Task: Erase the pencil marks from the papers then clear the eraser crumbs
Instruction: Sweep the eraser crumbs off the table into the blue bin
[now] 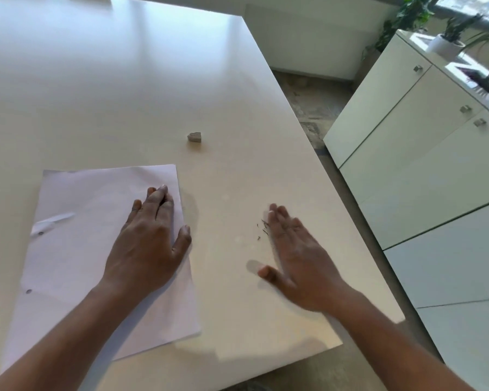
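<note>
The paper [96,244] lies flat on the desk [153,80] in front of me, toward my left, with two punch holes along its left edge and a torn, creased spot near the upper hole. My left hand [147,241] rests palm-down on its right half, fingers straight and spread, thumb hanging just over the paper's right edge; it presses the sheet and grips nothing.

To the right of the paper, on bare desk, sits a small scatter of dark eraser crumbs [261,228]. My right hand [294,255] is flat and open right beside them, fingers together and pointing away from me, their tips just beside the crumbs, thumb out to the left. It looks blurred.

Farther up the desk, well apart from both hands, the small grey eraser [194,137] lies by itself.

Beyond the desk's right edge stand white cabinets [407,131] with potted plants [449,38] on top.
</note>
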Available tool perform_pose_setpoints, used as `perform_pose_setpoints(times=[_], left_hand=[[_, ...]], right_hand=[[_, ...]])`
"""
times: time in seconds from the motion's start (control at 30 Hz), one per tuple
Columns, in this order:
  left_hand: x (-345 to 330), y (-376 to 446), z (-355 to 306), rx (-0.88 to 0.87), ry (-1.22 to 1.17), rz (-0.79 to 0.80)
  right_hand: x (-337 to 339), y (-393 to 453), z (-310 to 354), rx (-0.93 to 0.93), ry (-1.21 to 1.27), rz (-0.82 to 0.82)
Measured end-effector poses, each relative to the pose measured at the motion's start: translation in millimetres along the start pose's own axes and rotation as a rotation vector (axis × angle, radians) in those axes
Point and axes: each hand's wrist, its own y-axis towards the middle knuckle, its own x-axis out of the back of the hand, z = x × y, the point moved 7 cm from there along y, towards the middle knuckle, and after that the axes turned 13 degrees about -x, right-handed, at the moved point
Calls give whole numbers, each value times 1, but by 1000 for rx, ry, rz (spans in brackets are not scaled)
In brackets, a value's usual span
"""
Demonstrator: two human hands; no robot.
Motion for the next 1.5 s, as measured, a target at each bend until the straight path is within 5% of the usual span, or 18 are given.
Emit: perform_pose_setpoints(times=[0.1,0.17,0.27,0.47,0.6,0.7,0.8,0.93,1.13,1.27,1.37,1.5], left_hand=[[-2,1,0,-8,5,-5],[-3,1,0,-10,4,-7],[-3,2,0,-11,-2,-10],[-6,2,2,-30,-3,-5],[-5,2,3,-47,-2,-3],[-5,2,2,-50,-2,-18],[-4,1,3,-43,1,-27],[-3,2,4,-36,12,-18],[-2,0,3,-10,-17,-20],[-2,0,3,-6,-23,-24],[-2,0,4,0,-25,-24],[-1,1,4,-13,-17,-22]], right_hand=[[20,-12,0,-20,457,-60],[23,-27,-19,-251,616,-152],[3,-66,-11,-615,326,-164],[-16,-45,53,-650,60,52],[-10,3,46,-558,110,21],[9,4,27,-475,340,-192],[18,-9,34,-290,251,-343],[-10,-9,90,130,-47,-28],[0,-1,32,-55,-155,91],[18,-7,2,-201,-2,-122],[21,-9,36,-93,136,-215],[-11,-11,90,121,-18,21]])
